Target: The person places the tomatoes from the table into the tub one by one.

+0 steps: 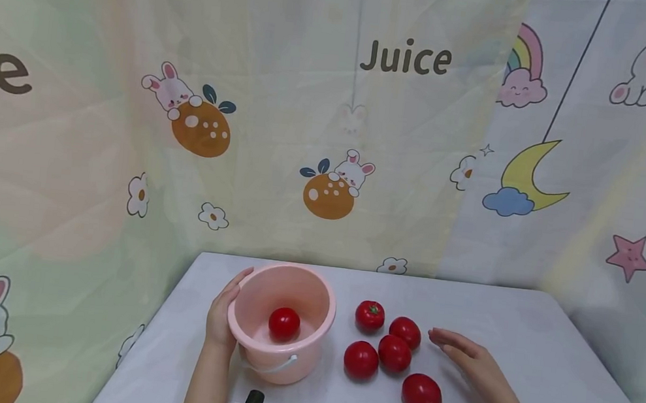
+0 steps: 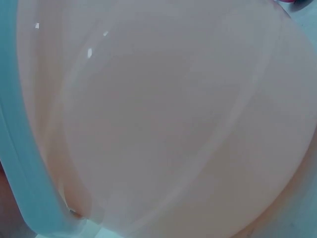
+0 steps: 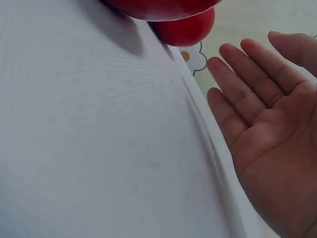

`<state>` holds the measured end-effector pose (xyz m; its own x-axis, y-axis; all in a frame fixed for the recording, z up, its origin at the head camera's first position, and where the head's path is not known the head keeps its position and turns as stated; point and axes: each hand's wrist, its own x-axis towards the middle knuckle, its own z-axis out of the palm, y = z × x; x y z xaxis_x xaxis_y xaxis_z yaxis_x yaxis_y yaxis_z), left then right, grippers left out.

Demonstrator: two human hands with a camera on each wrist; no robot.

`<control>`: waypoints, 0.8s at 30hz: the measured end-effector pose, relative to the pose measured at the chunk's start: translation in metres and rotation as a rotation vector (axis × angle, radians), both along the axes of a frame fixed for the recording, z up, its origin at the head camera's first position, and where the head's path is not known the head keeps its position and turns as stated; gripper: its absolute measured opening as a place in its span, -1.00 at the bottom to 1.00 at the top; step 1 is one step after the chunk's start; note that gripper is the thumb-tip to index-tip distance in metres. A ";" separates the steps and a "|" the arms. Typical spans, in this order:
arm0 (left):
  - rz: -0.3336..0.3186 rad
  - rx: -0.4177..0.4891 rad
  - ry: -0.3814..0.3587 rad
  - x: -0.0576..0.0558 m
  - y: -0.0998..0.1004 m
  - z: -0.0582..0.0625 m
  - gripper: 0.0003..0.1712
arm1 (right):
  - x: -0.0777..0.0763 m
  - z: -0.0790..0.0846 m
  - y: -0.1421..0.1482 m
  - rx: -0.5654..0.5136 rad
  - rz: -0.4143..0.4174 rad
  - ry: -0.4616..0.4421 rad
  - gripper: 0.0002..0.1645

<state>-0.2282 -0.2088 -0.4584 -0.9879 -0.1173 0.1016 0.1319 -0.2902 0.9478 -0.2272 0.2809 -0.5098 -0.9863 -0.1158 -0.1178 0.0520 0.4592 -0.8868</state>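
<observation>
A pink bucket (image 1: 276,367) with a pale handle stands on the table, and one red tomato (image 1: 284,324) lies inside it. Against the bucket's left side rests my left hand (image 1: 222,316), its fingers extended along the outer wall up to the rim; the thumb is hidden. The bucket's wall (image 2: 168,114) fills most of the left wrist view. To the right of the loose tomatoes my right hand (image 1: 471,361) hovers with nothing in it. Its palm and straight fingers (image 3: 237,94) show in the right wrist view. Nearest to it are a tomato (image 1: 406,332) and a larger one (image 1: 422,396).
Several red tomatoes sit grouped right of the bucket, among them one with a green stem (image 1: 370,316) and one close to the bucket (image 1: 361,360). A white cloth covers the table (image 1: 523,321). Printed curtains (image 1: 273,222) hang behind and beside it.
</observation>
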 end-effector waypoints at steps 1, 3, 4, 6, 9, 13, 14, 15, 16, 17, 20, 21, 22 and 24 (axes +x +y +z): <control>0.001 -0.002 -0.001 0.000 0.000 0.000 -0.50 | -0.001 -0.002 0.000 -0.007 -0.009 -0.017 -0.36; 0.005 -0.007 -0.002 0.000 0.000 0.000 -0.50 | -0.001 -0.006 0.000 -0.020 -0.025 -0.045 -0.34; 0.006 -0.009 -0.002 0.000 -0.001 0.000 -0.50 | -0.001 -0.007 0.000 -0.025 -0.027 -0.055 -0.34; 0.006 -0.015 0.001 0.000 -0.001 0.000 -0.50 | -0.001 -0.010 0.001 -0.029 -0.034 -0.065 -0.34; 0.004 -0.013 0.005 -0.001 -0.001 0.000 -0.50 | -0.001 -0.012 0.002 -0.034 -0.045 -0.062 -0.36; 0.009 -0.015 0.000 -0.001 -0.002 0.000 -0.50 | -0.001 -0.014 0.004 -0.045 -0.047 -0.050 -0.36; 0.011 -0.016 0.000 -0.002 -0.002 0.000 -0.49 | -0.001 -0.014 0.005 -0.046 -0.044 -0.047 -0.36; 0.013 -0.018 -0.001 -0.002 -0.002 0.000 -0.49 | -0.002 -0.014 0.005 -0.048 -0.044 -0.044 -0.37; 0.017 -0.019 -0.002 -0.002 -0.002 0.000 -0.50 | -0.002 -0.015 0.005 -0.050 -0.040 -0.042 -0.37; 0.018 -0.020 0.000 -0.002 -0.002 0.000 -0.49 | -0.002 -0.015 0.005 -0.050 -0.041 -0.042 -0.37; 0.024 -0.037 0.000 -0.002 -0.002 0.000 -0.50 | -0.002 -0.016 0.006 -0.048 -0.040 -0.043 -0.39; 0.028 -0.045 -0.003 -0.002 -0.002 0.000 -0.50 | -0.002 -0.017 0.006 -0.053 -0.041 -0.048 -0.39; 0.034 -0.052 -0.005 -0.002 -0.002 0.000 -0.51 | -0.002 -0.017 0.006 -0.056 -0.039 -0.052 -0.38; 0.041 -0.070 -0.014 -0.001 -0.002 0.000 -0.51 | -0.002 -0.019 0.006 -0.058 -0.036 -0.058 -0.38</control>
<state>-0.2292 -0.2111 -0.4583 -0.9837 -0.1508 0.0974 0.1293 -0.2180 0.9673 -0.2291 0.2870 -0.5283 -0.9816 -0.0885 -0.1689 0.1197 0.4039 -0.9069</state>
